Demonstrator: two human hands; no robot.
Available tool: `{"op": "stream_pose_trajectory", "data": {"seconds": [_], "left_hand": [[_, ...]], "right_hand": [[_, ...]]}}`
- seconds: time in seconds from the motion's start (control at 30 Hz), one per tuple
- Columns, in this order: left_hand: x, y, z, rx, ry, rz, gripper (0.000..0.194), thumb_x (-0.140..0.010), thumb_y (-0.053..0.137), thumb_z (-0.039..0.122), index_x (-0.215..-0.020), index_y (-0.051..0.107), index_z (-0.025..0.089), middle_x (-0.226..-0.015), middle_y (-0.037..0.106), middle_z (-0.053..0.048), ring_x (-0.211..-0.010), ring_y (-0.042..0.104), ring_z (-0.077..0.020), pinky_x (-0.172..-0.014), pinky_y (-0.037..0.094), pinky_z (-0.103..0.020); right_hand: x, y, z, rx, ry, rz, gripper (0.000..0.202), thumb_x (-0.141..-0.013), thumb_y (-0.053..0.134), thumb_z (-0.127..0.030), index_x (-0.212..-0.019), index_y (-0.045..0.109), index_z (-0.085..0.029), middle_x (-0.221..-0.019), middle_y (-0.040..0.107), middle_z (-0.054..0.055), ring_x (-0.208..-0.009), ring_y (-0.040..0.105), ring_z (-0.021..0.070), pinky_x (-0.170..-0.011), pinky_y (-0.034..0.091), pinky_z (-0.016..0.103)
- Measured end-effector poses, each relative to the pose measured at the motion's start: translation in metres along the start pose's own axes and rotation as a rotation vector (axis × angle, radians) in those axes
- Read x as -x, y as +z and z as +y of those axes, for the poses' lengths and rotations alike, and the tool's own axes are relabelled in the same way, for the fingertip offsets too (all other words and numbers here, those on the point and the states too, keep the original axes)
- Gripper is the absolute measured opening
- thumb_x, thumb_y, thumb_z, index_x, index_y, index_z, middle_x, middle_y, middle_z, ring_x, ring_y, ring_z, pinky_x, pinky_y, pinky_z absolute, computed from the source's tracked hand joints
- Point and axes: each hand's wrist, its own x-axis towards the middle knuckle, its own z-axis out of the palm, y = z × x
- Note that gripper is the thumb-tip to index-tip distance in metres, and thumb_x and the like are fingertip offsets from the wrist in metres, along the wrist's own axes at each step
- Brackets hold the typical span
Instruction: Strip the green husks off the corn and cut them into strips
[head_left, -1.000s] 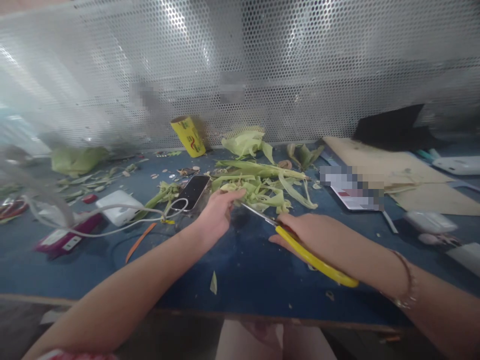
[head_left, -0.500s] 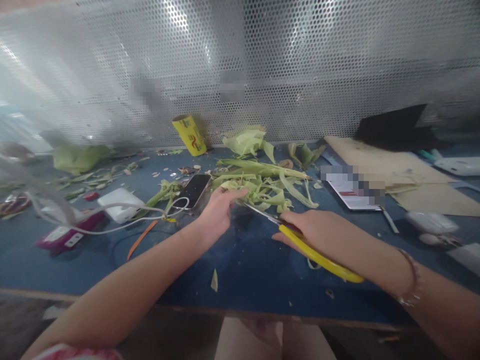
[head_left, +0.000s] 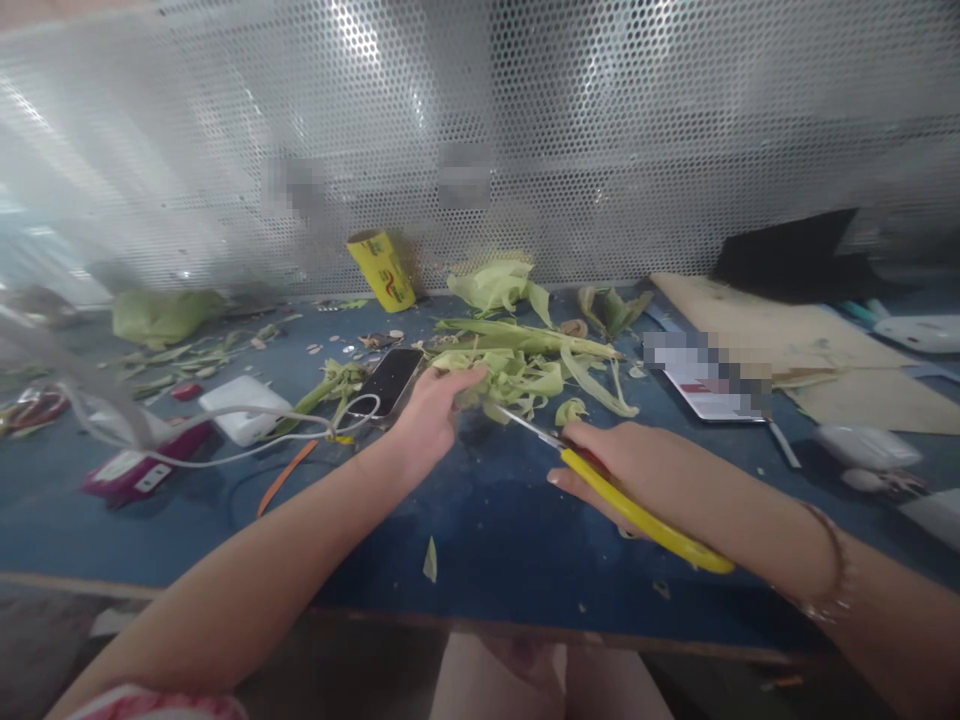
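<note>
Pale green husk strips (head_left: 536, 375) lie in a loose heap at the middle of the blue table (head_left: 495, 540). My left hand (head_left: 431, 415) is closed at the near left edge of this heap, pinching a piece of husk. Yellow-handled scissors (head_left: 645, 520) are gripped in my right hand (head_left: 637, 465), their blades pointing left to the husk by my left fingertips. A small curled husk piece (head_left: 571, 411) lies just above my right fingers. Behind the heap sits a larger crumpled husk (head_left: 495, 287).
Left of the heap are a black phone (head_left: 391, 380), a white charger (head_left: 244, 408) with a looping cable, and a purple power strip (head_left: 146, 465). A yellow tube (head_left: 382, 272) leans at the back. To the right lie another phone (head_left: 709, 385) and cardboard (head_left: 780, 325).
My left hand has shifted slightly left and up, with the husk at its fingertips. The small curled piece now lies apart from the heap. The scissors remain in my right hand.
</note>
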Motion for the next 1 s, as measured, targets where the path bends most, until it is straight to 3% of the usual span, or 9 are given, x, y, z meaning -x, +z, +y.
{"op": "stream_pose_trajectory", "data": {"seconds": [0.27, 0.4, 0.53, 0.67, 0.83, 1.0], "left_hand": [[0.003, 0.000, 0.000, -0.032, 0.053, -0.007, 0.030, -0.057, 0.079, 0.019, -0.083, 0.063, 0.016, -0.083, 0.069, -0.004, -0.072, 0.063, -0.0126, -0.067, 0.045, -0.025], [0.005, 0.002, 0.003, -0.022, 0.047, 0.009, 0.028, -0.056, 0.080, 0.018, -0.076, 0.062, 0.016, -0.073, 0.067, 0.000, -0.061, 0.058, -0.0096, -0.059, 0.042, -0.024], [0.000, 0.000, 0.005, 0.022, 0.029, 0.067, 0.028, -0.054, 0.081, 0.016, -0.071, 0.059, 0.017, -0.070, 0.065, 0.001, -0.058, 0.057, -0.0092, -0.054, 0.041, -0.023], [-0.004, -0.003, 0.006, 0.033, 0.027, 0.088, 0.027, -0.056, 0.079, 0.015, -0.074, 0.059, 0.016, -0.075, 0.066, 0.000, -0.061, 0.058, -0.0086, -0.053, 0.042, -0.021], [-0.006, -0.003, 0.006, 0.028, 0.043, 0.065, 0.026, -0.058, 0.078, 0.014, -0.075, 0.059, 0.016, -0.073, 0.066, -0.001, -0.057, 0.058, -0.0088, -0.053, 0.044, -0.021], [0.000, 0.001, 0.008, 0.031, 0.035, 0.032, 0.024, -0.059, 0.077, 0.014, -0.075, 0.059, 0.015, -0.071, 0.066, -0.001, -0.059, 0.060, -0.0107, -0.059, 0.048, -0.024]], "right_hand": [[0.006, -0.012, -0.005, -0.055, -0.052, -0.068, 0.054, -0.087, 0.030, -0.064, -0.101, 0.053, -0.017, -0.070, 0.063, 0.006, -0.060, 0.060, 0.0210, -0.053, 0.036, 0.027], [0.005, -0.012, -0.006, -0.149, -0.028, -0.168, 0.041, -0.085, 0.041, -0.061, -0.086, 0.053, -0.021, -0.068, 0.062, 0.002, -0.056, 0.057, 0.0165, -0.049, 0.033, 0.024], [0.001, -0.005, -0.001, -0.271, 0.005, -0.263, 0.027, -0.088, 0.042, -0.047, -0.081, 0.052, -0.023, -0.065, 0.061, -0.001, -0.053, 0.054, 0.0129, -0.046, 0.030, 0.022], [-0.005, -0.005, 0.005, -0.358, -0.049, -0.192, 0.016, -0.088, 0.044, -0.035, -0.093, 0.053, -0.023, -0.074, 0.062, 0.000, -0.058, 0.054, 0.0117, -0.051, 0.034, 0.021], [-0.006, -0.013, 0.007, -0.406, -0.015, -0.119, 0.034, -0.082, 0.051, -0.052, -0.099, 0.052, -0.022, -0.077, 0.059, 0.000, -0.060, 0.053, 0.0133, -0.053, 0.037, 0.023], [-0.003, -0.014, 0.005, -0.368, -0.004, -0.105, 0.037, -0.087, 0.041, -0.053, -0.102, 0.050, -0.020, -0.079, 0.059, 0.003, -0.064, 0.054, 0.0144, -0.058, 0.041, 0.025]]}}
